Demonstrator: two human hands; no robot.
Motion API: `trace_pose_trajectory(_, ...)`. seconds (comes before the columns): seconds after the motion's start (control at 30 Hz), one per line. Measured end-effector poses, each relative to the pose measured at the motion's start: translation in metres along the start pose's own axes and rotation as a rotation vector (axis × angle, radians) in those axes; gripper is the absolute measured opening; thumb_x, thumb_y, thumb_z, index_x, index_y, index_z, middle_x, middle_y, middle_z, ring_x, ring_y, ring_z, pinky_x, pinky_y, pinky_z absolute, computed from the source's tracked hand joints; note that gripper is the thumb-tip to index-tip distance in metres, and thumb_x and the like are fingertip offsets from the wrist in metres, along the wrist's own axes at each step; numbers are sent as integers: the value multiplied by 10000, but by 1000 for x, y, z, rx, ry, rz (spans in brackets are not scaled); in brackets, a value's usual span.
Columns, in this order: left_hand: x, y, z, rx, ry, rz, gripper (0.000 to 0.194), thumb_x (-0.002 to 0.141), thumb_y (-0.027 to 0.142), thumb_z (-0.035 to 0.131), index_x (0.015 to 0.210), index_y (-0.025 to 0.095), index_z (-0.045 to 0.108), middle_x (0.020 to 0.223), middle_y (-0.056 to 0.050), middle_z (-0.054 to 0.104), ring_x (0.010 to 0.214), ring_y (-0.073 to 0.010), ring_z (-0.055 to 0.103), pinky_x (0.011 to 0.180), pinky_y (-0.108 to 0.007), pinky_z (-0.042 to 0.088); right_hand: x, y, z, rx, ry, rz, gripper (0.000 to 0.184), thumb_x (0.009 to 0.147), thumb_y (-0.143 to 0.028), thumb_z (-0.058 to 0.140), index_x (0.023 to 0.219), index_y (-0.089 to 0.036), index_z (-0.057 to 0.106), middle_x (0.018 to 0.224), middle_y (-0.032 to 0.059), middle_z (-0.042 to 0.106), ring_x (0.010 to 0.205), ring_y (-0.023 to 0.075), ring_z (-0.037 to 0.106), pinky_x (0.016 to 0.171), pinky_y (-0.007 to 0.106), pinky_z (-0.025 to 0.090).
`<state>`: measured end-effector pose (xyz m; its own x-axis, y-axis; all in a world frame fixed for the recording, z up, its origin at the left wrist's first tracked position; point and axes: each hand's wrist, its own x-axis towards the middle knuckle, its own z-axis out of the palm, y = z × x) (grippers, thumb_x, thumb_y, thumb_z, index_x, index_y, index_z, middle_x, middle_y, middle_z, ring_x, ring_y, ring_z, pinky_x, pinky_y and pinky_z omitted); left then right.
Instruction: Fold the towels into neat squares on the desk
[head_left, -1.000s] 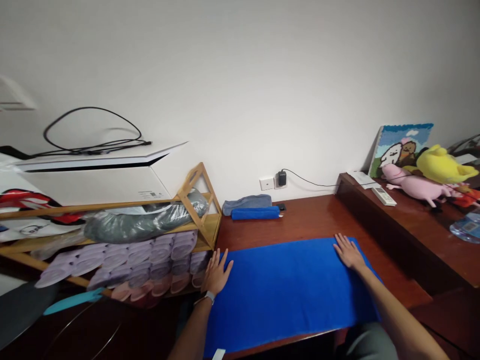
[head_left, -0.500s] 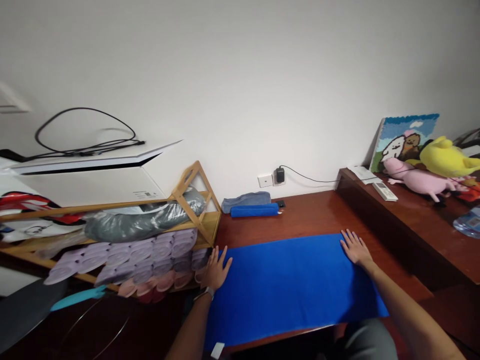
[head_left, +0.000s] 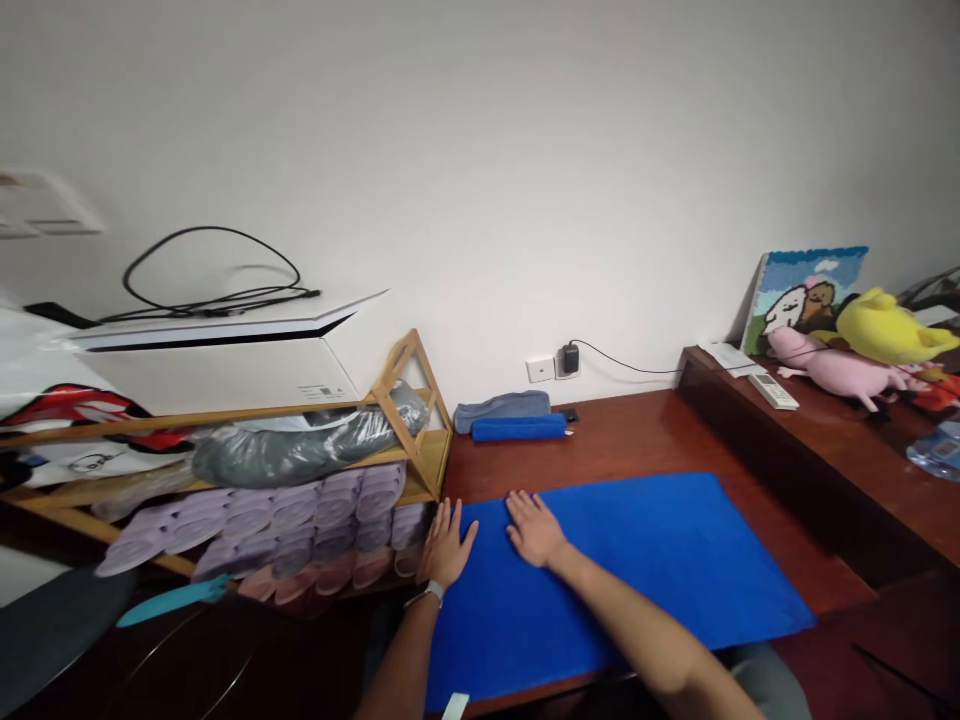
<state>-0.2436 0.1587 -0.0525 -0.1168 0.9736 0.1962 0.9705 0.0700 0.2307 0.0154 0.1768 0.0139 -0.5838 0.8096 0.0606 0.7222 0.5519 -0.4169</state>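
A blue towel (head_left: pixel 660 550) lies spread flat on the reddish-brown wooden desk (head_left: pixel 622 435), its white tag (head_left: pixel 455 706) at the near left corner. My left hand (head_left: pixel 448 545) rests with fingers spread on the towel's left edge, a pale band on its wrist. Palm down, my right hand (head_left: pixel 535 530) lies on the towel near its far left part, just right of the left hand. Neither hand grips anything. Behind the towel, by the wall, sit a rolled blue towel (head_left: pixel 517 429) and a grey-blue rolled cloth (head_left: pixel 499 405).
At left a wooden rack (head_left: pixel 420 440) holds lilac slippers (head_left: pixel 277 510) and a white box (head_left: pixel 225 375) with a black cable (head_left: pixel 210 228). A charger (head_left: pixel 571 358) is plugged into the wall. The raised right ledge bears a remote (head_left: pixel 772 391), a pink plush toy (head_left: pixel 832 370) and a yellow plush toy (head_left: pixel 889 328).
My right hand has moved left across the towel, from its far right corner to beside my left hand. The left hand stays at the left edge. The view has shifted slightly.
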Motion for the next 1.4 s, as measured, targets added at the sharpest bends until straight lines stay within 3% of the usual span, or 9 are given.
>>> trace_pose_trajectory(0.07, 0, -1, 1, 5, 12, 1, 748, 1019, 575, 358, 1600, 105, 368, 1692, -189, 323, 1574, -317, 270, 1247, -491, 303, 12, -26, 19, 41, -25, -33, 668, 1053, -470, 285, 1634, -142, 312, 1697, 113, 278, 1589, 254, 209, 1298, 483, 140)
trace_pose_trajectory(0.17, 0, -2, 3, 6, 15, 4, 737, 1023, 554, 350, 1597, 93, 368, 1691, -195, 322, 1575, -315, 269, 1244, -485, 313, 7, -10, 18, 28, -29, -23, 681, 1062, -501, 261, 1639, -141, 298, 1701, 107, 267, 1594, 241, 189, 1304, 473, 112)
trace_pose_trajectory(0.27, 0, -2, 3, 14, 13, 6, 734, 1023, 551, 341, 1594, 91, 371, 1694, -192, 317, 1578, -307, 263, 1250, -478, 305, -27, 62, -13, -50, -22, 91, 670, 1064, -513, 238, 1646, -186, 288, 1704, 81, 268, 1594, 232, 189, 1302, 481, 115)
trace_pose_trajectory(0.5, 2, -4, 4, 7, 22, 5, 741, 1018, 559, 339, 1594, 93, 373, 1694, -189, 319, 1578, -320, 258, 1240, -499, 323, -160, 278, -98, -295, -9, 575, 673, 1045, -529, 210, 1662, -262, 239, 1735, 34, 202, 1603, 242, 138, 1289, 480, 138)
trace_pose_trajectory(0.6, 2, -6, 5, 14, 36, 10, 730, 1013, 553, 347, 1596, 114, 375, 1690, -171, 338, 1578, -315, 259, 1243, -495, 318, -192, 326, -108, -330, 5, 701, 686, 1043, -521, 181, 1672, -249, 194, 1744, 26, 171, 1607, 237, 117, 1292, 473, 129)
trace_pose_trajectory(0.7, 3, -7, 3, 25, 21, 10, 736, 1012, 569, 337, 1596, 123, 379, 1692, -158, 340, 1580, -306, 256, 1245, -477, 319, -199, 341, -105, -341, 34, 704, 689, 1043, -530, 153, 1674, -256, 182, 1746, 17, 173, 1609, 223, 108, 1294, 468, 122)
trace_pose_trajectory(1.1, 2, -2, 0, 10, -4, -4, 726, 1020, 550, 344, 1603, 118, 363, 1698, -168, 320, 1583, -303, 251, 1243, -480, 324, -176, 309, -125, -327, -44, 772, 677, 1034, -472, 208, 1654, -207, 277, 1736, 59, 205, 1600, 286, 153, 1286, 517, 144)
trace_pose_trajectory(1.2, 2, -2, 0, 6, 0, -1, 713, 1022, 537, 348, 1602, 122, 367, 1694, -170, 328, 1581, -306, 255, 1242, -493, 324, -137, 252, -116, -329, 92, 641, 658, 1036, -425, 223, 1632, -170, 336, 1721, 85, 249, 1601, 274, 157, 1291, 504, 120)
trace_pose_trajectory(1.4, 1, 0, -2, 8, -11, -16, 721, 1020, 532, 361, 1605, 110, 359, 1701, -177, 306, 1580, -311, 257, 1227, -487, 344, -28, 57, -33, -53, 62, 38, 655, 1051, -469, 296, 1635, -174, 325, 1706, 80, 281, 1592, 250, 201, 1303, 465, 122)
